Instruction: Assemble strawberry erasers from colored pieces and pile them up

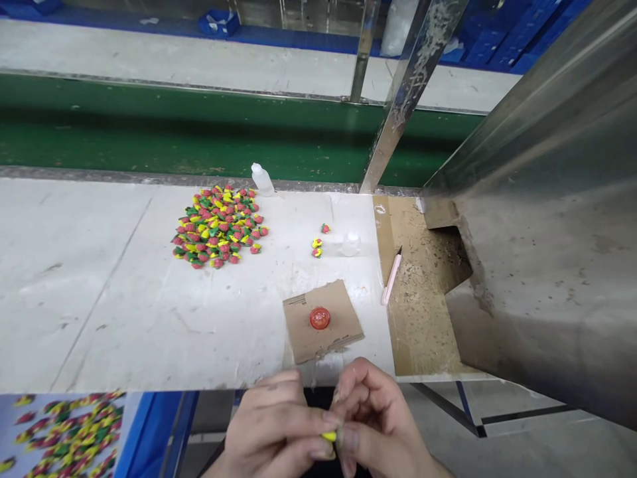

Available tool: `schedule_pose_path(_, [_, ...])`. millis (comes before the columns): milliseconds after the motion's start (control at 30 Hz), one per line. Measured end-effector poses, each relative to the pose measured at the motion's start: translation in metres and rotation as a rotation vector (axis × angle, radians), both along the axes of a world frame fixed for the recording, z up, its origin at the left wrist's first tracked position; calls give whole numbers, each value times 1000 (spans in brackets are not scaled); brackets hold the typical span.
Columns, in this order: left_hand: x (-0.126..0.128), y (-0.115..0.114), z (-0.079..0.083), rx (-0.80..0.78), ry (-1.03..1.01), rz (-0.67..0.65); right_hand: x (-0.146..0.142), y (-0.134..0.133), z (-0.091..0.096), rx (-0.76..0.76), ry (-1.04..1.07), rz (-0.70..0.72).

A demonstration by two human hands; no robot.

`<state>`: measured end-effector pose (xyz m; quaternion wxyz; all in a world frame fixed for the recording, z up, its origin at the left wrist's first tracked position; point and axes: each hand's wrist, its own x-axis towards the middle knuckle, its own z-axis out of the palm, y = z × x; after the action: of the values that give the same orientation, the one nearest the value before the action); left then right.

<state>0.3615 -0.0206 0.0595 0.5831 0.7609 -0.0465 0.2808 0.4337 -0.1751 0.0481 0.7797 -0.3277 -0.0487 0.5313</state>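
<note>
My left hand (pixel 279 428) and my right hand (pixel 375 421) meet just below the table's front edge, fingers curled and pinched together. Between the fingertips shows a small yellow piece (pixel 329 436); which hand grips it I cannot tell for sure, both touch it. Just beyond my hands a brown cardboard square (pixel 343 318) lies on the white table (pixel 99 279) with a red round cap (pixel 320 318) on it. A heap of several small red, yellow and green strawberry-like pieces (pixel 219 226) lies farther back, with three loose ones (pixel 318 242) to its right.
A small white squeeze bottle (pixel 261 179) stands at the table's back edge, a clear lid (pixel 351 243) and a pink knife (pixel 391 277) lie to the right. A metal chute (pixel 547 252) fills the right. A blue bin of finished pieces (pixel 64 431) sits lower left. Green belt (pixel 174 133) behind.
</note>
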Motion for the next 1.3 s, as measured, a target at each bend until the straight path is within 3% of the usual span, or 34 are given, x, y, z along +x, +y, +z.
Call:
schedule_pose_path(100, [-1,-11,-7,-213,29,27,-5,-3,-6,58,-61,-14])
schedule_pose_path(200, [-3,-13,-10,-186,23,25,-7,-6,-5,-7,-124,-31])
schedule_pose_path(267, [-4,-9,-9,-48,10,39,-5,-8,-1,-98,-161,-33])
schedule_pose_path(433, [-8,10,0,483,4,31,6,-8,10,-276,-201,2])
schedule_pose_path(533, [-8,17,-2,638,-7,34,13,-9,7,-333,-246,106])
schedule_pose_path(800, [-7,19,-25,633,-36,-47,14,-15,-20,-428,-232,335])
schedule_pose_path(867, [-12,19,-28,611,35,-56,16,-14,-21,-392,-215,381])
schedule_pose_path(933, [-18,21,-28,537,204,19,22,-13,-20,-389,-264,354])
schedule_pose_path(1033, [-24,30,-26,358,507,134,37,-12,-21,-540,-626,185])
schedule_pose_path(1167, [-27,50,-28,221,676,106,60,-12,-30,-716,-1329,47])
schedule_pose_path(1300, [-30,63,-37,181,671,197,72,-5,-36,-723,-1557,33])
